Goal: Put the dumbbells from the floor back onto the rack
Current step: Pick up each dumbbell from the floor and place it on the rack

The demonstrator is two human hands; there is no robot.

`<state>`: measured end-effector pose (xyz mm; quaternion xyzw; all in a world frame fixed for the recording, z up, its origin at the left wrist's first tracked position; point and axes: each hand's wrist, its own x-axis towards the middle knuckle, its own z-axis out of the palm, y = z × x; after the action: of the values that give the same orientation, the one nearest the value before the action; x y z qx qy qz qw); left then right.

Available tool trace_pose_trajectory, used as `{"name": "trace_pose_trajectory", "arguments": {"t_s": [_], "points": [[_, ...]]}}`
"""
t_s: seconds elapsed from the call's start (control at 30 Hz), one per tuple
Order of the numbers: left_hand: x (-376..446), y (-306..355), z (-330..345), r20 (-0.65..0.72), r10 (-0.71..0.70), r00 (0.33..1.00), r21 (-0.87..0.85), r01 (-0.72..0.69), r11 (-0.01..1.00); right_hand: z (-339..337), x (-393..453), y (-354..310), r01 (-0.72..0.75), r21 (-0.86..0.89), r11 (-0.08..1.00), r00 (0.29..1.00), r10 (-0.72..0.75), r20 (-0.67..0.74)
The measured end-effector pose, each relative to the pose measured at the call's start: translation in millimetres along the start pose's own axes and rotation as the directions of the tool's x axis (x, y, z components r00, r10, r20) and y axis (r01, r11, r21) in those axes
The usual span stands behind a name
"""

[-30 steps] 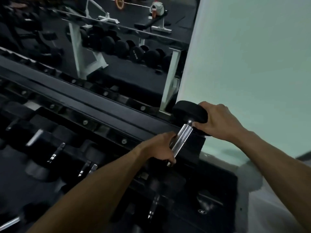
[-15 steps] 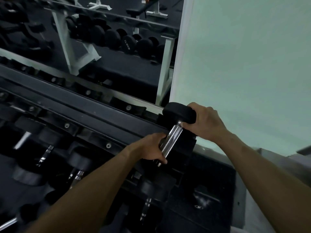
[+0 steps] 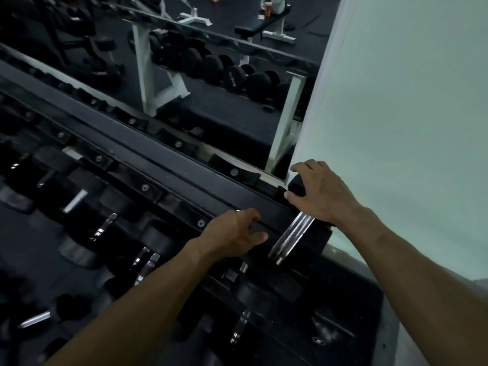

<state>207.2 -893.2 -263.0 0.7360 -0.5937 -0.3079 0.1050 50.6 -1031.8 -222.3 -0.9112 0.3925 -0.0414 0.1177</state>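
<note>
Chrome catches what little light I get: the handle of the dumbbell (image 3: 291, 237) slants across the top tier of the rack (image 3: 169, 165) at its far right end, one black head up against the pale wall (image 3: 409, 101), the near head dark and hard for me to make out below the bar. My right hand (image 3: 320, 192) sits over that upper head, fingers curled round its top and thumb against its side, so it grips the weight. My left hand (image 3: 235, 235) lies just beside the handle without touching it, its fingers bent over the rack's front rail and holding on there. Below and to the left, the lower tier carries more dumbbells (image 3: 103, 228), their handles glinting in a blurred row. Behind the top rail a mirror (image 3: 211, 101) reflects a white-framed rack with round black weights and, further back, a bench (image 3: 260, 27) on dark flooring.
</note>
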Motion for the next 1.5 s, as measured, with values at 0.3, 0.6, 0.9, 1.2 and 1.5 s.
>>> {"name": "trace_pose_trajectory", "arguments": {"t_s": [0.3, 0.6, 0.9, 1.2, 1.5], "points": [[-109, -110, -31, -0.204, -0.237, 0.950, 0.055, 0.253, 0.966, 27, 35, -154, 0.304, 0.022, 0.952, 0.933, -0.302, 0.194], [-281, -252, -6, -0.257, -0.542, 0.800, -0.162, 0.517, 0.840, 123, 15, -366, 0.541, 0.060, 0.839, 0.779, -0.527, 0.341], [-428, -398, 64, -0.159, -0.761, 0.629, -0.387, 0.669, 0.634, 255, -32, -544, 0.628, 0.100, 0.772, 0.624, -0.576, 0.528], [-457, -527, 124, 0.022, -0.881, 0.472, -0.623, 0.696, 0.357, 403, -7, -654, 0.696, 0.131, 0.706, 0.450, -0.570, 0.687], [-390, -684, 260, 0.223, -0.917, 0.331, -0.826, 0.564, 0.002, 635, 52, -717, 0.771, 0.229, 0.595, 0.215, -0.581, 0.785]]}}
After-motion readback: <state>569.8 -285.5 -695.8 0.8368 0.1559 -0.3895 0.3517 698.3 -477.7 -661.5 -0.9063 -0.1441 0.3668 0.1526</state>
